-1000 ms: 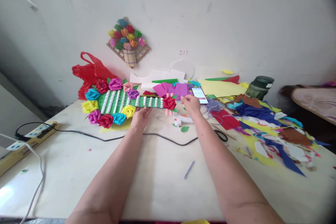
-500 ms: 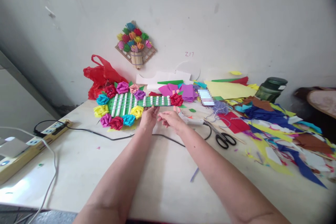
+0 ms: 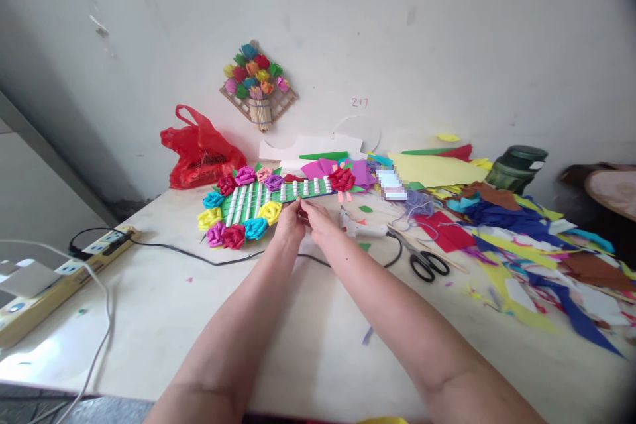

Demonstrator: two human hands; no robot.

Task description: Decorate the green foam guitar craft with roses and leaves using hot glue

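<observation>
A green guitar-shaped craft [image 3: 256,202] lies at the back of the table, with white rolled strips across it and colourful paper roses around its edge. My left hand [image 3: 291,222] is closed at the lower edge of its neck and grips it there. Right beside it, my right hand [image 3: 320,220] has its fingers pinched together, fingertips meeting those of the left. Whatever the right fingers hold is hidden or too small to name. A red paper rose [image 3: 342,179] sits at the neck's end. Just right of my hands lies a white glue gun [image 3: 365,228].
Black-handled scissors [image 3: 426,262] lie near the glue gun's cable. Paper scraps [image 3: 527,232] cover the right side, by a dark green bottle [image 3: 517,169]. A red plastic bag [image 3: 203,152] stands at back left. A power strip [image 3: 64,275] with cords runs along the left.
The craft has shifted right and its neck end has tilted slightly away, along with my left hand. My right hand has come in from the right, and the fingertips now meet.
</observation>
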